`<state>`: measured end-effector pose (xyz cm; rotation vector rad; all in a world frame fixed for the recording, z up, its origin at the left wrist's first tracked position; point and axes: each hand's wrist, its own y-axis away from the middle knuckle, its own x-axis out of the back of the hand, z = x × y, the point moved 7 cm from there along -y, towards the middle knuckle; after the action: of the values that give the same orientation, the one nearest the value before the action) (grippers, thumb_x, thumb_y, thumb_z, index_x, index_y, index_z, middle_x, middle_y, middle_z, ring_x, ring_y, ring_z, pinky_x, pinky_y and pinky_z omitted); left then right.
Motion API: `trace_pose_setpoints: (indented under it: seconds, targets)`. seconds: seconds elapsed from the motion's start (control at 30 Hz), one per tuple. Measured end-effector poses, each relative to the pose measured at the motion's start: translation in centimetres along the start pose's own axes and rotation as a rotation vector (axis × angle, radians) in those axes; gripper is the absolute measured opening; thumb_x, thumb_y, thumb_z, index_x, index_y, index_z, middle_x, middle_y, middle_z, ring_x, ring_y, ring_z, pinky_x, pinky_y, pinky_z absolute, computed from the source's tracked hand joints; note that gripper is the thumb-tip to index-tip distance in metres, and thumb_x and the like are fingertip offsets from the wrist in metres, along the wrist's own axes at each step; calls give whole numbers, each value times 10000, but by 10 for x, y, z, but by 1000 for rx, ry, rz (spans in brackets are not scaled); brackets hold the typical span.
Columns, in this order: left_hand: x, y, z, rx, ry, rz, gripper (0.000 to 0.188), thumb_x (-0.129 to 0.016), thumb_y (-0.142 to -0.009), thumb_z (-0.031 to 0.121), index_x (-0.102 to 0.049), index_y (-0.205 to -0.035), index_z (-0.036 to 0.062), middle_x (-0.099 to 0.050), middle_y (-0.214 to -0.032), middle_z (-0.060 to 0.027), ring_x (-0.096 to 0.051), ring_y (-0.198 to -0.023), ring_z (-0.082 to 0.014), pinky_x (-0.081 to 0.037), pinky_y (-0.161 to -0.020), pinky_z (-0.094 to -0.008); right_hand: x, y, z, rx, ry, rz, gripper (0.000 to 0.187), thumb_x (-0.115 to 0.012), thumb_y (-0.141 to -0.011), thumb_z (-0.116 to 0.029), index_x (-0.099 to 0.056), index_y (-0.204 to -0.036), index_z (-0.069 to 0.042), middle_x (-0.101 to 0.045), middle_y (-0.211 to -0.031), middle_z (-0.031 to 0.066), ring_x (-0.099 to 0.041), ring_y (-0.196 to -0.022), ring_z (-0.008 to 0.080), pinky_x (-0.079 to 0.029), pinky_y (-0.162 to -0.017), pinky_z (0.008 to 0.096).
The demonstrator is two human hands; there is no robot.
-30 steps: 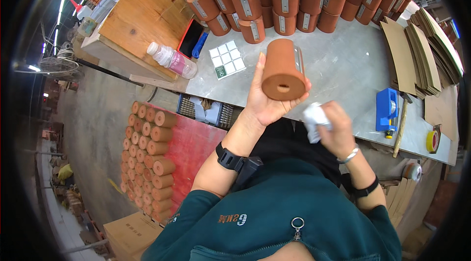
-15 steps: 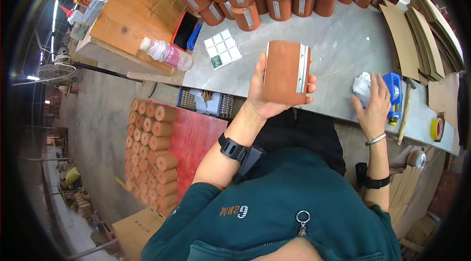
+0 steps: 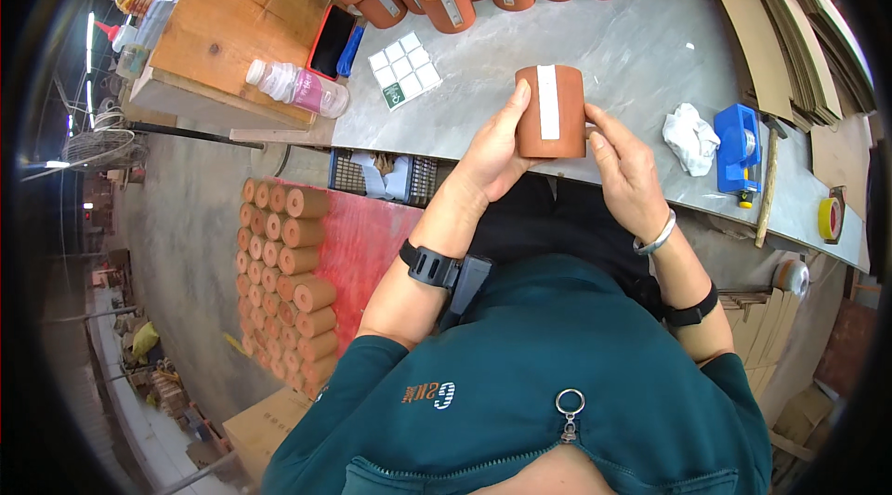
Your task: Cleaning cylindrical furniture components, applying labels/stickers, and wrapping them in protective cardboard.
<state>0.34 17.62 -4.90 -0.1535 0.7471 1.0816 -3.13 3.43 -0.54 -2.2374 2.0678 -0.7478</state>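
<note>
I hold a reddish-brown cylinder [image 3: 567, 114] above the front edge of the metal table, a pale strip running down its side. My left hand [image 3: 494, 146] grips it from the left and below, thumb along its side. On the other side my right hand [image 3: 627, 156] has its fingertips against the cylinder's right edge; part of those fingers is hidden behind it. A crumpled white cloth [image 3: 690, 139] lies to the right of my right hand, beside a blue tape dispenser [image 3: 739, 151].
Many similar cylinders [image 3: 446, 7] with metal strips stand stacked at the back. Left of centre are a sheet of white labels [image 3: 404, 72] and a plastic bottle [image 3: 297, 89]. Cardboard sheets [image 3: 790, 58], a hammer [image 3: 768, 184] and yellow tape [image 3: 829, 218] are at right; small cylinders [image 3: 307, 263] sit lower left.
My right hand has come left from beside the white cloth to the cylinder, leaving the cloth on the table. The cylinder has turned, its pale strip now nearer the middle of the visible side.
</note>
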Motion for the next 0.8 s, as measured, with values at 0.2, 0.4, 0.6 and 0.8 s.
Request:
trace_pose_setpoints:
  seconds: [0.2,0.4,0.6,0.8]
  targets:
    - [6,5,2,-27,9,24,569,-324,-1074,434,-363,-1456,15,-495,-1407,-160,-518,-1293,-263,-435,-1084,-450,-6,0,9,-30,30,-3,342,-515,-983,-62,-539,-1281,105,-651,-1143,269,-674,-1034,313,-519,-877,340]
    - [10,10,4,-75,-13,-30,511,-378,-1075,310,-334,-1480,1,-462,-1436,-158,-470,-1335,-253,-389,-1114,-424,-16,3,17,-147,-103,-28,486,-630,-952,-187,-500,-1333,86,-629,-1164,255,-673,-1031,313,-539,-866,360]
    - [5,13,11,-108,-126,13,515,-348,-1073,254,-269,-1506,-13,-446,-1448,-180,-470,-1338,-266,-397,-1109,-438,-21,0,18,-142,-55,-27,635,-738,-883,-265,-478,-1341,89,-610,-1165,234,-647,-1065,313,-528,-886,369]
    - [-15,25,21,-93,-288,60,634,-503,-1036,229,-205,-1532,-30,-450,-1425,-185,-472,-1316,-254,-407,-1073,-390,-16,-4,15,-135,-20,-8,755,-798,-824,-267,-410,-1399,31,-589,-1219,186,-612,-1113,269,-511,-910,369]
